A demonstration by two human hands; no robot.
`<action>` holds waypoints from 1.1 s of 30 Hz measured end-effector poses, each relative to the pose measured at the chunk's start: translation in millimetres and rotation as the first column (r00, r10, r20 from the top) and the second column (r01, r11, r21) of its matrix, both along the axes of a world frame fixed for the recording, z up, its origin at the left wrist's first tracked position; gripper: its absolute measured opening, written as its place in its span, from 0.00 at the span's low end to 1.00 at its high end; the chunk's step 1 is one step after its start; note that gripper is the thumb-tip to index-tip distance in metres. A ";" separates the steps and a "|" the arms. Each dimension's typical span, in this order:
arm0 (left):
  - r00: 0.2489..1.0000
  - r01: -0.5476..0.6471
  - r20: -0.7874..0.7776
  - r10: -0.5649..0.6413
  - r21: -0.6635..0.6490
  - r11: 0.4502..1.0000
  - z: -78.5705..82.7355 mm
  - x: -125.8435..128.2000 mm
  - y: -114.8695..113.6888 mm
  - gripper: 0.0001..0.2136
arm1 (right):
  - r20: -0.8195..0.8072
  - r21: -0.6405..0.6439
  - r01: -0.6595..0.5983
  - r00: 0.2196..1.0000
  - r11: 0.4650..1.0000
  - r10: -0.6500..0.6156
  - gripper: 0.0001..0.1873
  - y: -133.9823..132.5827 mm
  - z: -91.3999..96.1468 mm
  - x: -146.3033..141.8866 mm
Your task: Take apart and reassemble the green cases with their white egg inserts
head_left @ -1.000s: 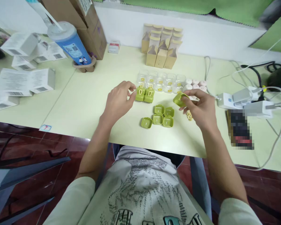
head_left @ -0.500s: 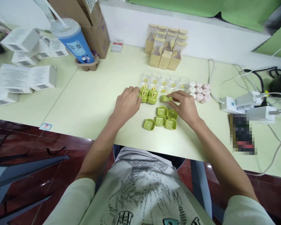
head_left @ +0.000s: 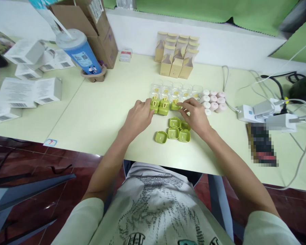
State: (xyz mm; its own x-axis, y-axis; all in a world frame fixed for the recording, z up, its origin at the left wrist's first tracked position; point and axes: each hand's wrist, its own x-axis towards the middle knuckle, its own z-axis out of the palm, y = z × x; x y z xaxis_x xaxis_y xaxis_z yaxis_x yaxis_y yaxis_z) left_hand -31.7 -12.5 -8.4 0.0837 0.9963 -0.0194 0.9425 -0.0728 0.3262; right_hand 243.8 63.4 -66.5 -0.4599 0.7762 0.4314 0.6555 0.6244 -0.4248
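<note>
My left hand (head_left: pixel 138 117) is at the left side of a cluster of green lids with pale yellow loops (head_left: pixel 163 107). Its thumb and fingers are closed against the leftmost lid (head_left: pixel 154 108). Just right of the cluster, my right hand (head_left: pixel 197 115) pinches another looped green lid (head_left: pixel 175 105) between thumb and fingers. Nearer my body lie several open green cups with their hollows up; one green cup (head_left: pixel 161 137) sits apart on the left. Behind the lids stand rows of clear cups (head_left: pixel 176 90) with yellow marks inside.
Pale pink and white cylinders (head_left: pixel 214 100) stand right of the clear cups. Open yellow boxes (head_left: pixel 176 66) are at the wall. To the left are a blue drink cup (head_left: pixel 83 54) and white boxes (head_left: pixel 47 90). Chargers (head_left: pixel 280 122) and cables lie to the right.
My right hand has brought its green lid slightly left, towards the cluster, and the lid's yellow loop now shows. The left hand stays at the cluster. The view has shifted a little.
</note>
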 end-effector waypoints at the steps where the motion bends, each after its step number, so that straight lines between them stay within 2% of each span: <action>1: 1.000 0.001 -0.002 -0.001 -0.008 1.000 0.1 0.1 0.0 0.22 | -0.003 0.001 -0.001 1.000 1.000 0.001 0.18 -0.3 -0.1 -1.1; 15: 0.999 0.007 -0.036 -0.007 -0.021 1.000 0.1 0.2 0.0 0.22 | -0.101 -0.030 -0.071 0.993 0.997 0.068 0.16 -6.0 0.3 -8.2; 26: 1.000 0.017 -0.021 -0.017 0.023 1.000 -6.2 -3.8 1.1 0.22 | -0.091 -0.123 -0.055 0.995 0.991 0.044 0.19 -12.5 5.0 -11.9; 29: 1.000 0.001 -0.020 0.000 0.032 0.999 -5.7 -3.1 1.2 0.23 | -0.075 -0.101 -0.058 0.996 0.993 0.051 0.19 -14.2 16.5 -10.8; 31: 1.000 -0.006 0.010 0.005 0.113 0.994 -1.5 -2.9 -1.4 0.21 | -0.072 -0.067 -0.023 0.997 0.997 0.018 0.19 -21.0 33.6 1.0; 33: 0.997 0.020 0.065 -0.036 0.231 0.973 6.1 -3.0 -8.0 0.18 | -0.094 -0.036 0.084 0.992 0.996 -0.087 0.17 -33.8 53.5 25.1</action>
